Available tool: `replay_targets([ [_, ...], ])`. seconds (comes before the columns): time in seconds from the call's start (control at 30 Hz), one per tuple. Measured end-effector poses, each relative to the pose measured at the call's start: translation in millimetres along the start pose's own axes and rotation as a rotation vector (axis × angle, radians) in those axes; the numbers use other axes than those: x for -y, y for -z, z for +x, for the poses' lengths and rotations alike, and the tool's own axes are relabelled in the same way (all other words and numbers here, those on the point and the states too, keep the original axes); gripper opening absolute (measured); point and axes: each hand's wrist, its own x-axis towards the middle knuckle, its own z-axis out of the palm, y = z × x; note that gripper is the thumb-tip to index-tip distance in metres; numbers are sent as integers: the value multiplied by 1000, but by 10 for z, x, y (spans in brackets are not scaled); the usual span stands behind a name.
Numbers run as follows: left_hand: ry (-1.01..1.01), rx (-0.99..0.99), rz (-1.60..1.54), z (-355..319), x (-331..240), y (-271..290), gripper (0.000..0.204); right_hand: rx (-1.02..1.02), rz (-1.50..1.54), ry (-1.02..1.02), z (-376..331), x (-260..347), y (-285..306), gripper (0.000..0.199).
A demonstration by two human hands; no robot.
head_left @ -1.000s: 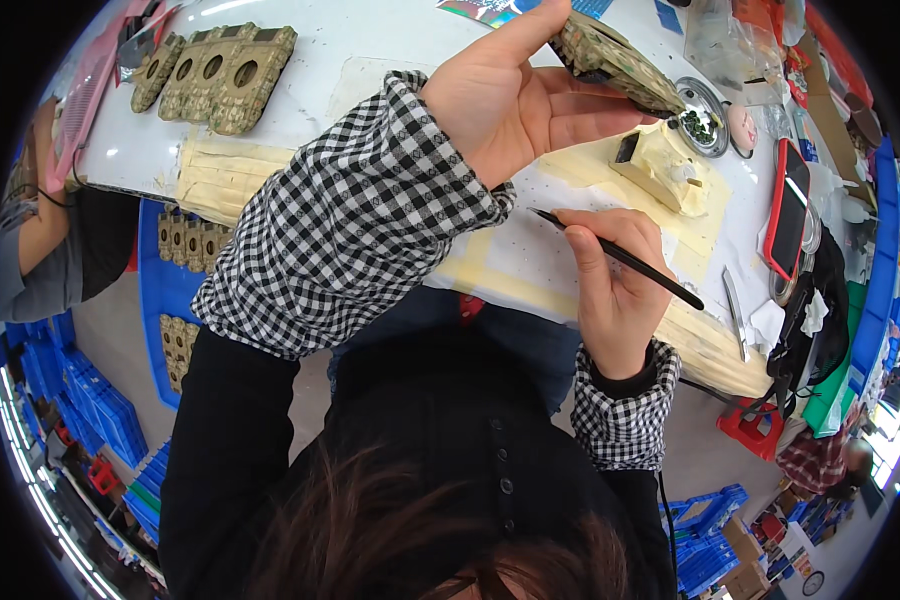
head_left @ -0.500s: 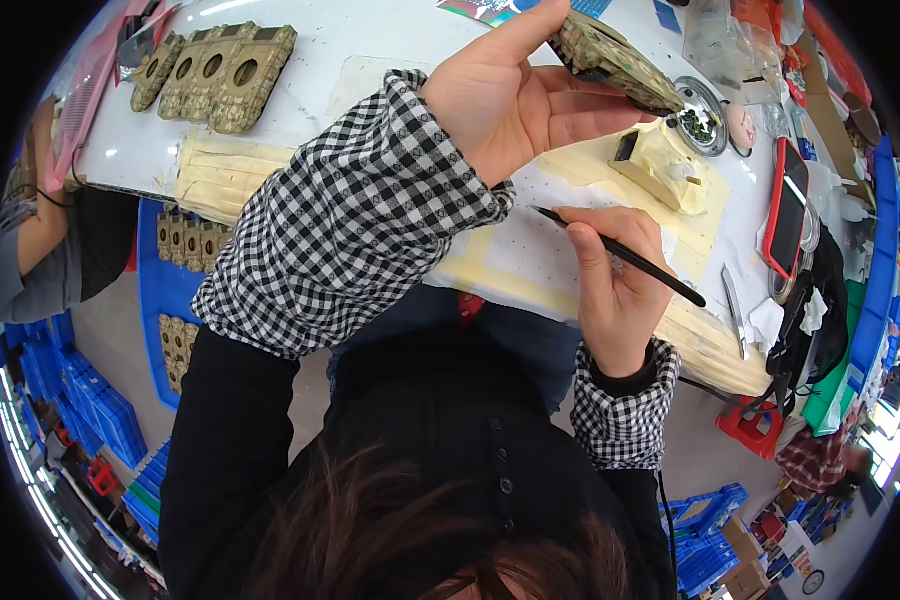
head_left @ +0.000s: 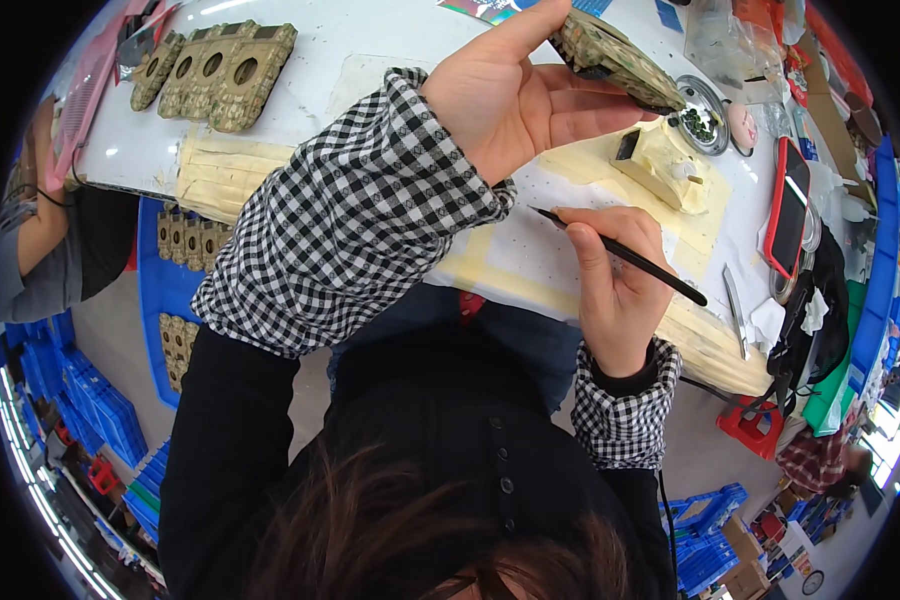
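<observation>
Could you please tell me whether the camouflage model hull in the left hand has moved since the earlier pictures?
No, not visibly: the hull in the left hand ends at the same edge of the metal dish.

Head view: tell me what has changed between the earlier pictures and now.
Almost nothing: the slim black tool in the right hand seems to have shifted very slightly to the right. Nothing was taken hold of or let go. The left hand still holds the camouflage model hull up in the same place; the other hulls and the red-edged phone stayed put.
</observation>
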Motion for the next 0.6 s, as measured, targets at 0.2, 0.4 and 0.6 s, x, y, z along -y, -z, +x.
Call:
replay_targets([
  [0.2,-17,10,10,-11,3,-16,46,-13,3,-4,0,-12,-11,10],
  [0.4,-7,18,-8,5,13,15,46,-5,-1,4,-6,-23,-7,10],
  [0.6,3,9,-20,7,4,10,46,-8,4,17,-7,-27,-8,10],
])
